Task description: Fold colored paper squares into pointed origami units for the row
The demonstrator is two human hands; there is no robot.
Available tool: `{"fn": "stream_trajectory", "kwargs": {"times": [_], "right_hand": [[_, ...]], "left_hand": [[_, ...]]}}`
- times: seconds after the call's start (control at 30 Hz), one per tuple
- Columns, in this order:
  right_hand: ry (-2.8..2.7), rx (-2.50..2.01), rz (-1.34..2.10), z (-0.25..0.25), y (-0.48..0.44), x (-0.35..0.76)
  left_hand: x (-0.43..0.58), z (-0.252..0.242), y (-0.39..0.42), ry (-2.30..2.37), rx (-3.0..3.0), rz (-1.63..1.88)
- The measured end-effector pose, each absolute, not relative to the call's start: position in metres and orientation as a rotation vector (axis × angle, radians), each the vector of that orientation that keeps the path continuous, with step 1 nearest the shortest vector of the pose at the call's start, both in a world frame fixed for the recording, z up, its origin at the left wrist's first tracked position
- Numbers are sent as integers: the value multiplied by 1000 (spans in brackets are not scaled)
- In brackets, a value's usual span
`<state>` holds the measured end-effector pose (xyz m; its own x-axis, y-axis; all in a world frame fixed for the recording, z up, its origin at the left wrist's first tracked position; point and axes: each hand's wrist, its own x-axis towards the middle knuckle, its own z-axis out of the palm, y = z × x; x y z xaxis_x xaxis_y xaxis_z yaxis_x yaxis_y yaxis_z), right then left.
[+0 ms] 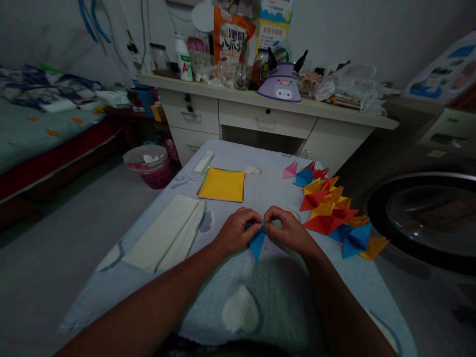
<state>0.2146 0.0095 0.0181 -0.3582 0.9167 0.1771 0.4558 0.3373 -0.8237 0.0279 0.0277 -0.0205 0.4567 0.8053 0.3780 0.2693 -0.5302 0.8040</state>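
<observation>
Between my two hands is a piece of folded blue paper, its pointed end hanging down toward me. My left hand pinches its upper left part between thumb and fingers. On the other side, my right hand pinches the top near the middle, its fingertips almost meeting those of the left. The fingers hide the upper folds. Just beyond my left hand lies a stack of square paper, yellow on top with other colours at its edges. To the right sit several folded paper cranes in red, orange, yellow, blue and pink.
A cloth covers the table. Folded pale paper lies at the left, with a small white box behind it. A cluttered desk stands beyond, a pink bin at left, a washing machine at right.
</observation>
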Motion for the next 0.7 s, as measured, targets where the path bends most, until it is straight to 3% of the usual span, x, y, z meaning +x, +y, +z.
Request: {"fn": "stream_trajectory", "kwargs": {"times": [0.7], "right_hand": [[-1867,-1311,1036,12,11,212]], "left_hand": [[29,-20,27,844,2196,1023]]}}
